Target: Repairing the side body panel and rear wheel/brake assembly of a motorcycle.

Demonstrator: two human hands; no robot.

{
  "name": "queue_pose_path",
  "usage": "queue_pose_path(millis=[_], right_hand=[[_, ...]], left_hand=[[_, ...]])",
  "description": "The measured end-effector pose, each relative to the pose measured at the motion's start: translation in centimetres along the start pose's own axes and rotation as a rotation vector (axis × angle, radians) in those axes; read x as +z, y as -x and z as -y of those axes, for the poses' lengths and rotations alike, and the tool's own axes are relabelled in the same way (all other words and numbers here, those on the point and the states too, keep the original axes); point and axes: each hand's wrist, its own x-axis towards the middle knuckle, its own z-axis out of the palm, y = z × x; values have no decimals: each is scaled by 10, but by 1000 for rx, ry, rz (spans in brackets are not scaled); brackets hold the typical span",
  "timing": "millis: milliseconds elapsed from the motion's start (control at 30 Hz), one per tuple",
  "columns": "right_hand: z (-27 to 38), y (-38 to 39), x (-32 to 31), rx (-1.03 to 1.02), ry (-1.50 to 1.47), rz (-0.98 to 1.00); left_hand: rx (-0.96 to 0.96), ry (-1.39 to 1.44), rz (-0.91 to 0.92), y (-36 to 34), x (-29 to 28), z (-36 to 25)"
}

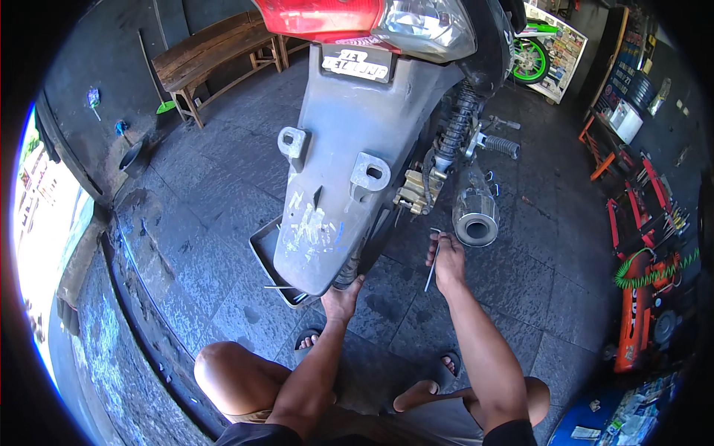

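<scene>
The rear of a motorcycle stands in front of me, its long grey mudguard [335,171] reaching down toward my knees. Below the mudguard's tip, my left hand [341,302] grips the rear tyre [347,273]; some of its fingers are hidden behind the tyre. My right hand [448,262] is closed around a thin L-shaped metal wrench [431,273], its long shaft pointing down. That hand is just below the exhaust muffler [474,219], apart from it. Up and left of the hand is a gold brake caliper [418,192], beside the shock absorber [455,126].
A metal tray [262,249] with thin rods lies on the tiled floor, partly under the mudguard. At the far left stands a wooden bench [212,59]. Tools on a red rack [647,201], a green coiled hose [632,275] and an orange-red jack [634,327] line the right side.
</scene>
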Motion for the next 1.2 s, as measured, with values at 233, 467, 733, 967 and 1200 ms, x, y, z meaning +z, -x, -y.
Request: queue_pose_path(millis=[233,467,733,967,1200], right_hand=[[17,-3,19,15,-224,26],[14,-12,31,66,-265,40],[6,-16,34,59,-467,-63],[1,-18,34,78,-598,-51],[-11,-10,31,87,-561,-33]], left_hand=[[1,-70,-26,9,-16,-37],[11,-92,-28,2,-18,-68],[234,178,-91,-17,2,-67],[303,51,-230,-9,23,17],[148,-17,-109,-16,29,70]])
